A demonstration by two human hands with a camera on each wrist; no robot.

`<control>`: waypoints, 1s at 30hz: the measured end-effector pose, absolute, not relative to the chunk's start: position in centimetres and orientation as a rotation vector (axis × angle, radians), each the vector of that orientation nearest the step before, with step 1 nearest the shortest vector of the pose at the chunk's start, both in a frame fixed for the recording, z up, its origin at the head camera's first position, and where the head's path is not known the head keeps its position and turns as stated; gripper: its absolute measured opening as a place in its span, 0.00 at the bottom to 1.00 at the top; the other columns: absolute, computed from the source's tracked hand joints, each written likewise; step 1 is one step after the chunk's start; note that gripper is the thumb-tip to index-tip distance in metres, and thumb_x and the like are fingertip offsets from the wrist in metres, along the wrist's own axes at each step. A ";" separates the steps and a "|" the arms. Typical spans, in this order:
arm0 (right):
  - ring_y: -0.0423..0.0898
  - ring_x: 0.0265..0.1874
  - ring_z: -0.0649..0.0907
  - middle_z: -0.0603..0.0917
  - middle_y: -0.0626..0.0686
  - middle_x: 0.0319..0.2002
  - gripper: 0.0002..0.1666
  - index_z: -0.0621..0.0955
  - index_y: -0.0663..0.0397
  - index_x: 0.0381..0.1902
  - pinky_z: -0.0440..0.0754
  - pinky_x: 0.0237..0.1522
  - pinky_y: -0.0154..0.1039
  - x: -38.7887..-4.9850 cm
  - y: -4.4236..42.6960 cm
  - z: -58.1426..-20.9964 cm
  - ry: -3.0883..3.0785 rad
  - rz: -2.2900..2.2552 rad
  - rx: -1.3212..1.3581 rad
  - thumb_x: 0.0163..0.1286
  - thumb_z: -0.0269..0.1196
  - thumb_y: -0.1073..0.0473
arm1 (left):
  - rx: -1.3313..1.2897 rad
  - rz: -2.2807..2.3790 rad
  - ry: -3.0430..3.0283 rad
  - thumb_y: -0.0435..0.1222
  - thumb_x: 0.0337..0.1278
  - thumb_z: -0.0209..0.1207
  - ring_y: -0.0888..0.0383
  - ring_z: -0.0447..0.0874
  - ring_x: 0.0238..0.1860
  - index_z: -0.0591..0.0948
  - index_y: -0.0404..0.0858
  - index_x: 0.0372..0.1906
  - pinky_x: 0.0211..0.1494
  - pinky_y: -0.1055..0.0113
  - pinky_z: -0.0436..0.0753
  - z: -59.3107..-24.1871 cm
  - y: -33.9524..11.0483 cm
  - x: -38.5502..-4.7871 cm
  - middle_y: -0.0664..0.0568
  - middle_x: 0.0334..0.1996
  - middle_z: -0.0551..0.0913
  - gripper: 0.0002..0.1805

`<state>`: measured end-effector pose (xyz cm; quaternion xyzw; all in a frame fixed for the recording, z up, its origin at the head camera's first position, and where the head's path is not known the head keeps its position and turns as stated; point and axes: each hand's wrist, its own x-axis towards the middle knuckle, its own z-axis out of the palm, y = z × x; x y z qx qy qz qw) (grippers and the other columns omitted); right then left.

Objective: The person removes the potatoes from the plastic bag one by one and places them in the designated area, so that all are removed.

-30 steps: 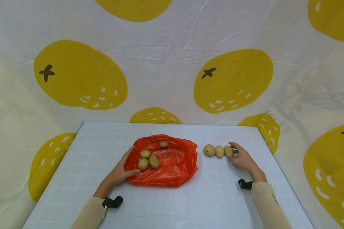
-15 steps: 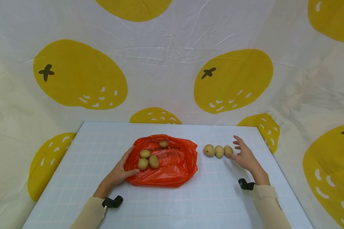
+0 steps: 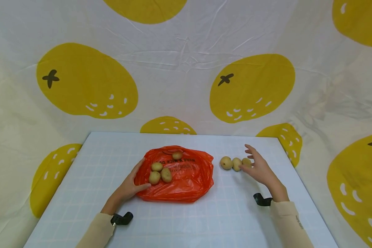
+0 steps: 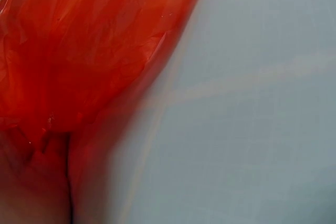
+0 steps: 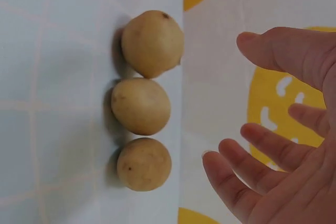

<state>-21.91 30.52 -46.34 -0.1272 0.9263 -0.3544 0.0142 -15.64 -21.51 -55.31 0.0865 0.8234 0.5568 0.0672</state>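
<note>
Since the frame half a second ago, find the right hand point(image 3: 260, 171) shifted leftward along the row of potatoes point(image 3: 236, 163), poised at the row's right end, above the worktop point(image 3: 173, 225). Find the left hand point(image 3: 127, 185) unmoved, laid against the left edge of the red plastic bag point(image 3: 189, 184).

Read the right grip as spread wide, thumb well apart from fingers, holding nothing. Read the left as broadly splayed, touching the bag beside the cluster of three potatoes point(image 3: 166, 175). Note also a lone potato point(image 3: 177, 155) near the bag's far edge.

To handle the row well, pick out one end, come down from above, and close thumb and fingertips on opposite sides. Avoid brushing neighbours: round, closely set, likely to roll. Press lightly with the left, so as not to tug the film and scatter the cluster.
</note>
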 end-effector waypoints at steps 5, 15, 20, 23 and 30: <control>0.71 0.65 0.74 0.68 0.72 0.71 0.52 0.54 0.60 0.81 0.78 0.63 0.67 -21.3 29.7 -46.0 2.880 -1.092 -0.382 0.68 0.70 0.61 | 0.273 1.672 2.487 0.41 0.55 0.72 0.32 0.45 0.81 0.47 0.49 0.84 0.76 0.27 0.54 -55.5 -21.6 -15.6 0.40 0.83 0.47 0.59; 0.68 0.67 0.74 0.66 0.67 0.75 0.53 0.56 0.57 0.81 0.77 0.63 0.67 -20.8 28.1 -44.8 2.874 -1.103 -0.437 0.67 0.72 0.57 | 0.281 1.669 2.489 0.41 0.55 0.73 0.32 0.45 0.81 0.47 0.50 0.84 0.76 0.27 0.54 -55.5 -21.6 -15.7 0.40 0.83 0.47 0.59; 0.66 0.67 0.74 0.67 0.65 0.75 0.52 0.58 0.55 0.80 0.78 0.63 0.67 -20.9 26.7 -44.5 2.876 -1.123 -0.492 0.66 0.72 0.60 | 0.264 1.655 2.492 0.42 0.55 0.73 0.32 0.45 0.81 0.47 0.50 0.84 0.76 0.27 0.54 -55.4 -21.6 -15.7 0.40 0.84 0.47 0.59; 0.65 0.67 0.74 0.68 0.63 0.74 0.51 0.58 0.53 0.80 0.80 0.62 0.64 -20.8 25.5 -44.4 2.856 -1.142 -0.509 0.66 0.72 0.59 | 0.253 1.651 2.488 0.43 0.55 0.73 0.33 0.45 0.81 0.47 0.50 0.84 0.76 0.28 0.55 -55.3 -21.5 -15.7 0.40 0.84 0.47 0.59; 0.63 0.67 0.75 0.70 0.62 0.73 0.51 0.60 0.51 0.80 0.81 0.62 0.62 -20.6 22.8 -44.1 2.817 -1.158 -0.575 0.66 0.73 0.55 | 0.249 1.667 2.466 0.42 0.55 0.73 0.33 0.45 0.82 0.46 0.51 0.84 0.76 0.28 0.55 -55.2 -21.5 -15.6 0.41 0.84 0.47 0.60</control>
